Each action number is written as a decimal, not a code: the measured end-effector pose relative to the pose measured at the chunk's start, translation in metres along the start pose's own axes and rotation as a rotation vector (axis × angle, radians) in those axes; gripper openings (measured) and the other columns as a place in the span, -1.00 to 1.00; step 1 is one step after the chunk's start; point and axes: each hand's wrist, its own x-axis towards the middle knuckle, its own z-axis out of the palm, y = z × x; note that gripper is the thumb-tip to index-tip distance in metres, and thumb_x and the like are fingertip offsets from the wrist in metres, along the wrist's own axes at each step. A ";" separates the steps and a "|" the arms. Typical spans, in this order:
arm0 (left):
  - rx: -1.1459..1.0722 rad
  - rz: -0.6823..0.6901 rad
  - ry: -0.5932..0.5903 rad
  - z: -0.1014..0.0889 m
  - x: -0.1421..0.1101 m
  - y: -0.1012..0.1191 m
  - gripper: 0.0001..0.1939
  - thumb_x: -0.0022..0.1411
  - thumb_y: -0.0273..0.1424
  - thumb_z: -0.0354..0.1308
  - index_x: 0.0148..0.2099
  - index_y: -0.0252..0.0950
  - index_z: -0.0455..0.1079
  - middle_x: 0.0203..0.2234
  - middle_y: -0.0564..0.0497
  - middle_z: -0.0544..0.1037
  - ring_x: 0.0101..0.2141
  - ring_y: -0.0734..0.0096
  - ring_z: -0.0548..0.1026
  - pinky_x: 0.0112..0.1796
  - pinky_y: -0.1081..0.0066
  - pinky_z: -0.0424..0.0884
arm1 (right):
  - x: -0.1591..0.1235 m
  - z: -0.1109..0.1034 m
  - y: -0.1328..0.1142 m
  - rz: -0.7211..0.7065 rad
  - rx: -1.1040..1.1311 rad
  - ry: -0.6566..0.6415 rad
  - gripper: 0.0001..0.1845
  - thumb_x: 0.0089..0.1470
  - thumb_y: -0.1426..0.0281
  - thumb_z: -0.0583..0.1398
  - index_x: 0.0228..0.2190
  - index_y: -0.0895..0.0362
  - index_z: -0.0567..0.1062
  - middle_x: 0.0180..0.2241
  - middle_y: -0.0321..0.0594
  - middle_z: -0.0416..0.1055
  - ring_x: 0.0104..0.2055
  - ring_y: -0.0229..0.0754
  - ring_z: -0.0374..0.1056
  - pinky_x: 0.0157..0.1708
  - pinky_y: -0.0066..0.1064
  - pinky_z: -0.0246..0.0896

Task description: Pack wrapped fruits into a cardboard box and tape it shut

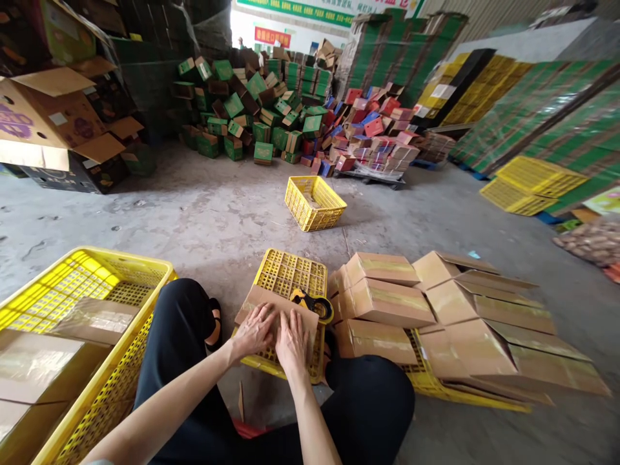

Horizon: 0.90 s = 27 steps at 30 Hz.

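Note:
A flat brown piece of cardboard (264,300) lies across an upturned yellow plastic crate (291,272) between my knees. My left hand (256,330) rests on the cardboard with its fingers stretched out. Beside it, my right hand (292,337) presses flat on the same piece, fingers extended. Neither hand grips anything. Just beyond the cardboard's far right edge, a yellow and black tape dispenser (314,303) lies on the crate.
To my right, several taped cardboard boxes (394,303) and open-flapped cartons (489,336) sit partly on a yellow crate. A large yellow crate (140,261) at my left holds taped boxes. Ahead stands another yellow basket (317,210); farther back lie piled green boxes (264,152).

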 end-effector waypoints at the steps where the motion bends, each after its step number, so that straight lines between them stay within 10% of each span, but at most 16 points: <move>1: 0.000 0.003 0.009 -0.002 -0.002 -0.008 -0.30 0.21 -0.43 0.14 0.40 -0.23 0.25 0.37 -0.22 0.28 0.37 -0.11 0.19 0.33 -0.10 0.20 | 0.001 0.001 0.005 -0.015 -0.008 0.015 -0.36 0.39 0.43 -0.09 0.43 0.03 0.19 0.50 -0.11 -0.04 0.54 0.09 -0.11 0.41 0.15 -0.06; 10: 0.067 -0.082 0.156 -0.020 -0.040 -0.053 -0.49 0.42 -0.38 -0.01 0.37 -0.24 0.30 0.31 -0.21 0.36 0.35 -0.07 0.22 0.29 -0.08 0.29 | -0.024 0.027 0.064 0.171 -0.105 0.108 -0.38 0.40 0.37 -0.06 0.43 0.05 0.17 0.50 -0.02 -0.02 0.52 0.13 -0.05 0.37 0.02 0.05; 19: -0.038 -0.078 0.082 0.012 0.011 0.002 -0.49 0.47 -0.36 -0.04 0.40 -0.24 0.27 0.42 -0.24 0.22 0.42 -0.06 0.14 0.34 -0.15 0.17 | 0.004 0.028 0.003 -0.072 0.009 0.094 -0.36 0.40 0.42 -0.10 0.45 0.08 0.13 0.50 -0.06 -0.03 0.54 0.06 -0.12 0.44 0.10 -0.14; 27: 0.043 -0.077 0.144 -0.007 -0.020 -0.059 -0.50 0.51 -0.24 -0.04 0.41 -0.20 0.27 0.38 -0.17 0.30 0.37 -0.02 0.25 0.31 -0.06 0.25 | -0.008 0.023 0.064 0.058 0.000 0.203 -0.41 0.45 0.24 -0.07 0.39 0.08 0.28 0.46 -0.04 0.11 0.48 0.12 0.04 0.37 0.05 0.03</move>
